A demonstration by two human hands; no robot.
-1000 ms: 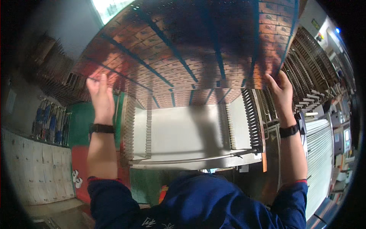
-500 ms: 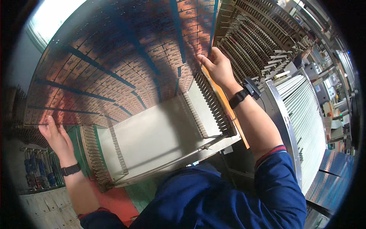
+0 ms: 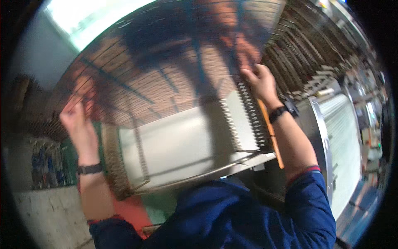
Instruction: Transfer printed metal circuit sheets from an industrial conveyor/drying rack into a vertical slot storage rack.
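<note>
I watch the left hand (image 3: pixel 79 124) and right hand (image 3: pixel 263 86) grasp a coppery panel (image 3: pixel 159 79) over the far edge of the slotted rack (image 3: pixel 178 139).

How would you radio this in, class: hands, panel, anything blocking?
Left hand, right hand holding panel by opposite sides. Panel raised, tilted, blurred. Slotted rack below, contact unclear. Nothing visibly blocking.
</note>
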